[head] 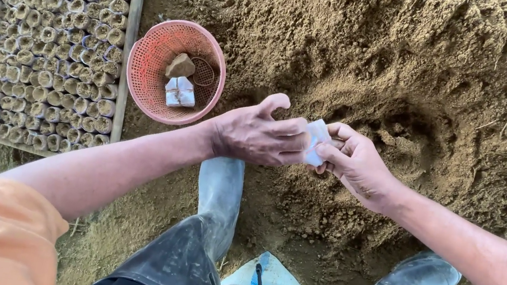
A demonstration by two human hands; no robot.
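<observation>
Both the left hand (257, 138) and the right hand (356, 163) pinch one small white plastic bag (317, 141), unfilled; wooden frame (129, 46) holds many filled bags (48, 47).

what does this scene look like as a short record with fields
left hand: left hand pinching a small clear plastic bag
right hand: right hand holding the same bag's other side
ground: loose soil heap
basket: pink basket holding a stone and a bundle of bags
left side: wooden frame packed with filled soil bags
feet: rubber boots
</observation>
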